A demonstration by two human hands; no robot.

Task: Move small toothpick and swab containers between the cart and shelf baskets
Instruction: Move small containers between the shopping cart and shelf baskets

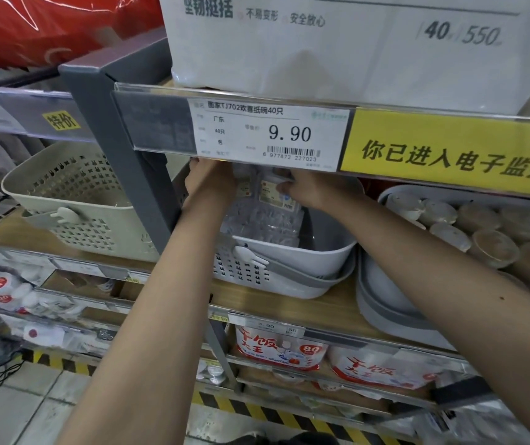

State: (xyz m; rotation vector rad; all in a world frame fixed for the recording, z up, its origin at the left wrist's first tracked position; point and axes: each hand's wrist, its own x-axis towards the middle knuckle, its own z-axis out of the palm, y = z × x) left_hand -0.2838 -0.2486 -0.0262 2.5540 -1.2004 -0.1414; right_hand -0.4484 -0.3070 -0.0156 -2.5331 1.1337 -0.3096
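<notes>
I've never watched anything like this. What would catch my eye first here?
Two bare arms reach up into a white basket on the middle shelf, the left hand and right hand holding clear packs over it. Just above them hangs a price tag reading 9.90, beside a bright yellow sign. A cream basket sits to the left.

Head view: close, facing forward-down at shelf (289, 303); single view only.
</notes>
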